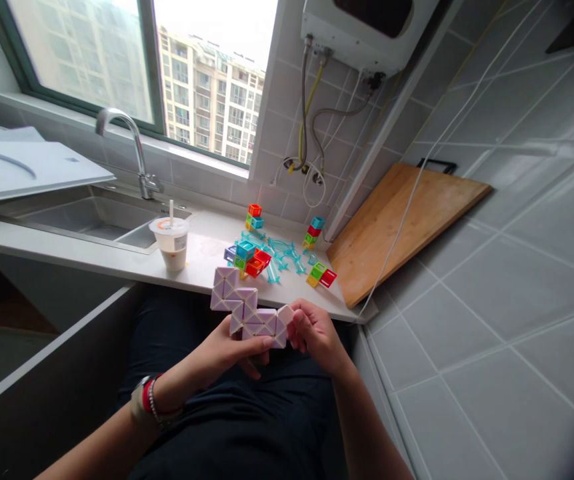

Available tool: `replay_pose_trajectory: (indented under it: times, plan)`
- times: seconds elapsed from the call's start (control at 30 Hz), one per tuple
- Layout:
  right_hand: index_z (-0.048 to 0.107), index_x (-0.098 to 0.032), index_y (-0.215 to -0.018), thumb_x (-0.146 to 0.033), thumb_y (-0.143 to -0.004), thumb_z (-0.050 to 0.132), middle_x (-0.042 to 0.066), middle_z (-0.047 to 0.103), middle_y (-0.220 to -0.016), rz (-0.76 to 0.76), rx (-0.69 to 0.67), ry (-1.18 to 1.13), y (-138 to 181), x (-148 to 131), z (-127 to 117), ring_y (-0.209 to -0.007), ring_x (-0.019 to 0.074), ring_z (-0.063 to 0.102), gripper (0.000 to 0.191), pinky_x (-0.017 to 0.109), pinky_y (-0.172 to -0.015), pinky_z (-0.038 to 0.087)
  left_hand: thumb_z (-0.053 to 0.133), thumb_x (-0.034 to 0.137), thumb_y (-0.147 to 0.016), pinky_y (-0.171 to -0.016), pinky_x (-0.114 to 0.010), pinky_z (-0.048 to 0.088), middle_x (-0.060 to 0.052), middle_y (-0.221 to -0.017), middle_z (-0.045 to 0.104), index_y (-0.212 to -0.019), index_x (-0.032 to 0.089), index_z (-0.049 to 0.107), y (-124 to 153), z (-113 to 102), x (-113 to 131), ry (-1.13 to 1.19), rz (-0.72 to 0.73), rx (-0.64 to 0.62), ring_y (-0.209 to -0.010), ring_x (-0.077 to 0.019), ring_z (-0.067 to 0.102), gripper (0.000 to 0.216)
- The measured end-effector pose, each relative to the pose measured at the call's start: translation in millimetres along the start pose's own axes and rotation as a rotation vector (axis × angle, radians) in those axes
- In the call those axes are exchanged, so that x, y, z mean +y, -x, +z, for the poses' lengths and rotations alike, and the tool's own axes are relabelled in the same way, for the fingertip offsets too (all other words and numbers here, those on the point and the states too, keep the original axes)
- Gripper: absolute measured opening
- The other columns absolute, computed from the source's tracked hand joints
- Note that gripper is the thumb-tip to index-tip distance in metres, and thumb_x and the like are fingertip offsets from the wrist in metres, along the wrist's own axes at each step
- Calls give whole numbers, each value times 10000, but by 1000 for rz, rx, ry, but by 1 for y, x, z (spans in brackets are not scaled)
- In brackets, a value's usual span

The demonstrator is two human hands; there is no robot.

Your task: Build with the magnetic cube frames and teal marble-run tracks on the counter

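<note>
**Left hand and right hand clamp a lilac twist puzzle**

Left fingers curl under the puzzle's lower run; the right hand pinches its end segment. It is held over the lap, just short of the counter edge. Beyond lie coloured blocks and a lidded cup, its label print too small to read.
</note>
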State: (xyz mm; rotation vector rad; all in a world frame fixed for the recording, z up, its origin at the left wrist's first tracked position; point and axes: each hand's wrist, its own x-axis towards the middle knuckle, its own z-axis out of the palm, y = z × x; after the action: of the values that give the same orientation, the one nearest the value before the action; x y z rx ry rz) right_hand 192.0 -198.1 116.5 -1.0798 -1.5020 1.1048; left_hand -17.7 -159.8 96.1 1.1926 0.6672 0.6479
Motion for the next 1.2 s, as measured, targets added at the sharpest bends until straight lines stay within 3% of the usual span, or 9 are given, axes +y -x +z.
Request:
replay_pose_trajectory:
  times: [0.13,0.3,0.5,0.77,1.0,1.2]
  plan:
    - [600,-182,-867,-570,-995,568,-32,541,-675,-20,-74,197,2,-10,-12,-558,101,461,409,222,-507,336,901,409,-710,-546,-287,637,-57,-828,743,-1026,147,733,0,-9,7,-57,-53,-51,-795,-233,721,443]
    - [529,-185,-680,-493,-1040,495,-34,490,-620,-79,-33,455,-1,-6,-7,-600,113,441,476,252,-579,324,888,443,-721,-593,-328,652,-82,-964,777,-1171,172,690,-5,-5,13,-22,-17,81,-896,-286,747,561]
    - [475,-209,-684,-557,-1019,490,-40,487,-583,28,42,311,-3,21,10,-557,114,425,483,244,-534,310,956,383,-622,-632,-297,629,-61,-916,773,-1096,141,681,-12,-5,4,-15,21,221,-803,-232,736,599]
    - [469,-207,-641,-590,-981,541,-46,483,-527,107,-6,133,-4,18,14,-476,85,375,517,223,-475,289,934,377,-648,-694,-299,601,-51,-883,786,-1094,138,697,-11,-15,0,-109,73,202,-756,-214,730,559]
    - [418,-223,-578,-626,-987,501,-81,353,-404,193,-2,-108,-8,26,19,-350,70,311,580,227,-393,216,913,369,-691,-773,-297,575,-53,-907,783,-1062,133,721,-11,-15,-1,-239,140,167,-807,-209,716,480]
    - [548,-209,-929,-654,-939,598,-45,550,-657,37,20,33,2,12,5,-503,99,464,448,209,-470,329,947,377,-629,-674,-271,561,-25,-842,740,-1059,143,679,-11,-12,9,-82,74,184,-752,-194,691,558]
